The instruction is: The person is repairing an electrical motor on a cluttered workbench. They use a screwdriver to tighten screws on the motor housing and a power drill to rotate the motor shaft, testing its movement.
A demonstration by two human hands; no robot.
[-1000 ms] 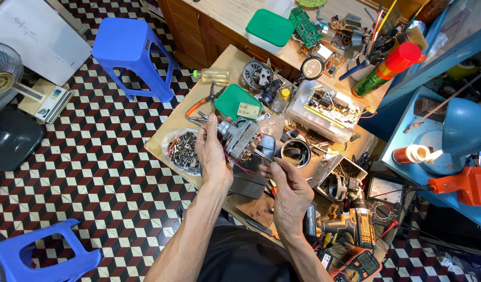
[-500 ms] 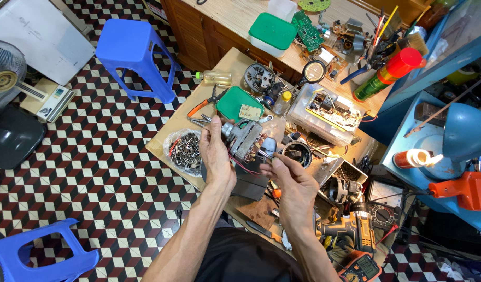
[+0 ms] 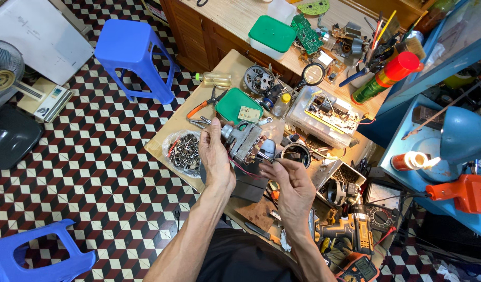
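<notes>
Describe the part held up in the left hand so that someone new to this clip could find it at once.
Start at the cluttered wooden worktable in the middle of the picture. Just above its near edge, the left hand holds up a small electric motor, grey metal with copper windings and red wires trailing toward the right hand. Unlike the parts around it, it is lifted off the table, beside the flat green lid.

Seen from above, a person in a black top [image 3: 245, 261], forearms bare to past the elbow. The left hand [image 3: 215, 156] and right hand [image 3: 291, 185] are ungloved, with no watch, ring or bracelet showing.
</notes>
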